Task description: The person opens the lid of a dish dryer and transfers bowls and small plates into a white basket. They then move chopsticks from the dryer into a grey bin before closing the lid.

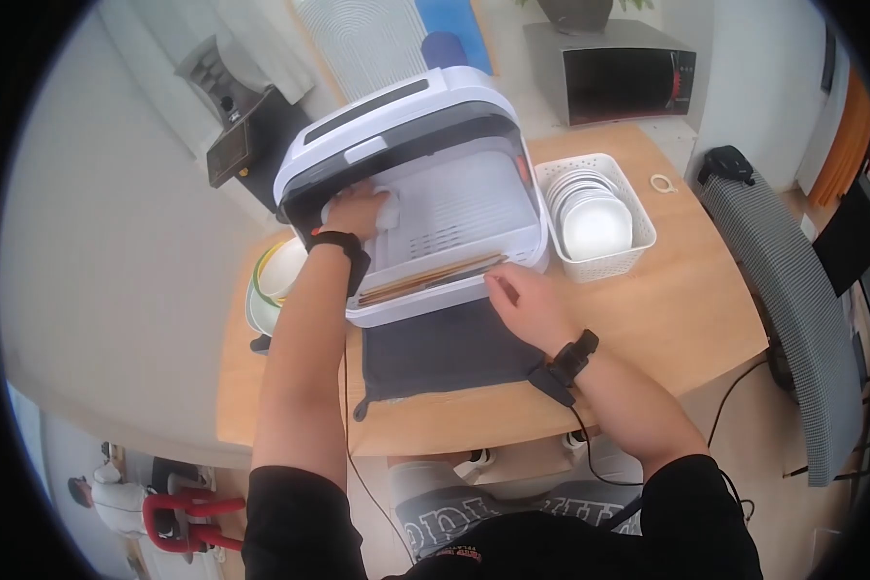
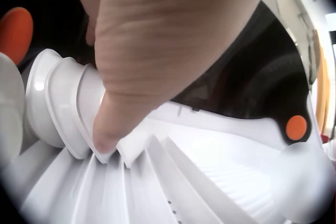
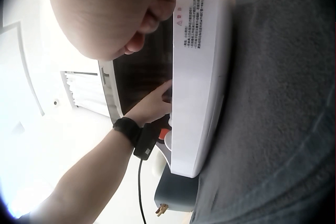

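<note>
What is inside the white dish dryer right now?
The dish dryer holds chopsticks along the front and small white dishes that the left hand grips. That hand and the lid hide the back left corner.

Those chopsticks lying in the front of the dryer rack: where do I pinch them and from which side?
Probably from above at the near end by the right hand. The chopsticks lie flat along the front edge of the dryer, and the left hand with its white dish crowds the far end.
</note>
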A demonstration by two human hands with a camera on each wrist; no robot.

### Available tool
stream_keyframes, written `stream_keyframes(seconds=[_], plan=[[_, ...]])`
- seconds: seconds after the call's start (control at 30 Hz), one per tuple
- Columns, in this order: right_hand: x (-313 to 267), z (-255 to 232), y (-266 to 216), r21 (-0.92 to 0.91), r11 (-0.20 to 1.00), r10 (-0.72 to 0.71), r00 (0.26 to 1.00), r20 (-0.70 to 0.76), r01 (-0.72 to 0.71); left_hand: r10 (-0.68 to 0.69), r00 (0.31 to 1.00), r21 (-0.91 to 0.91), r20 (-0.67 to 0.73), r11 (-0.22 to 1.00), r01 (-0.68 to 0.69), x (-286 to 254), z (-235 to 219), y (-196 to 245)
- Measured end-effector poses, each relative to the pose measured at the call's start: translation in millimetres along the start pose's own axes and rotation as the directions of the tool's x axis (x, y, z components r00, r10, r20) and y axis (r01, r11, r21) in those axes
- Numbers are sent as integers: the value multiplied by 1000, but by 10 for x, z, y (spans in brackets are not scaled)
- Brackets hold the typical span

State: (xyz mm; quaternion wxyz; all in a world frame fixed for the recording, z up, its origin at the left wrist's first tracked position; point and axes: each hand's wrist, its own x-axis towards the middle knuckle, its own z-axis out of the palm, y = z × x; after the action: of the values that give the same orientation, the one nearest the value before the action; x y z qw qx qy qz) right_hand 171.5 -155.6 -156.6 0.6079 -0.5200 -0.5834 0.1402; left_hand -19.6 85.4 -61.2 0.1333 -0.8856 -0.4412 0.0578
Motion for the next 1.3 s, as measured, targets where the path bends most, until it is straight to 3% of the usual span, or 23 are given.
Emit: stream_keyframes(seconds=[0.03,0.1,0.2,0.27,0.4,0.47,0.5,0.57,0.63,0.7,0.8,0.83,0.87,0.9,0.97,1.03,1.07,1.13,1.17,1.23,1.27,1.3], plan=[[4,-9,1,5,1000,-10,1000,4,10,-27,991,39,132,999,22,46,-11,-20],[12,-23,1,13,1000,-14,1000,0,14,-23,989,24,147,1000,20,125,26,-65],[14,-32,15,-34,998,-57,998,5,57,25,996,-31,91,999,-22,117,81,-100],[12,-9,59,-2,997,-82,997,-13,82,109,994,2,-29,994,-109,80,98,-140],[13,0,86,0,994,-110,993,-42,111,80,991,-23,-105,996,-83,-66,-111,-127],[17,-8,74,34,996,-85,996,-30,86,116,966,-256,-231,951,-176,-221,-340,-29],[23,-13,69,39,996,-83,996,-28,84,114,967,-255,-226,952,-172,-332,-453,27],[35,-25,43,80,996,-33,999,-36,36,217,964,-695,-155,670,-262,-641,-657,189],[31,-27,-50,153,988,-21,999,-38,27,333,939,-895,-82,389,-216,-946,-756,416],[27,-13,-59,225,974,-15,999,-30,21,407,909,-926,-94,299,-230,-1095,-681,595],[29,-18,117,-64,964,-264,962,-69,260,459,885,-955,-78,221,-199,-1176,-568,730],[24,-24,93,-59,963,-267,961,-68,263,498,867,-963,-30,217,-158,-1142,-521,696],[14,-54,46,-27,984,-177,983,-56,176,539,842,-969,18,215,-118,-1083,-482,669],[11,-85,11,2,996,-85,996,-42,85,541,841,-969,18,218,-119,-992,-469,616],[11,-112,-41,51,998,-26,1000,-3,26,320,946,-896,-47,406,-181,-730,-458,428],[12,-108,-44,97,995,31,999,38,-35,199,966,-481,-163,839,-254,-434,-352,164],[13,-93,-25,118,992,37,999,37,-41,205,965,-480,-164,838,-260,-317,-245,40],[10,-72,5,136,989,45,998,31,-49,86,986,-165,-143,980,-109,-156,-79,-111],[13,-76,21,110,993,43,998,42,-48,93,985,-164,-146,979,-117,-102,-34,-138],[11,-84,34,80,995,48,998,48,-52,30,999,36,44,999,-32,-24,39,-149],[14,-86,29,82,996,43,998,45,-47,-7,989,31,145,1000,2,42,27,-150],[13,-87,28,84,996,39,998,41,-42,2,989,30,146,1000,-6,73,36,-143]])
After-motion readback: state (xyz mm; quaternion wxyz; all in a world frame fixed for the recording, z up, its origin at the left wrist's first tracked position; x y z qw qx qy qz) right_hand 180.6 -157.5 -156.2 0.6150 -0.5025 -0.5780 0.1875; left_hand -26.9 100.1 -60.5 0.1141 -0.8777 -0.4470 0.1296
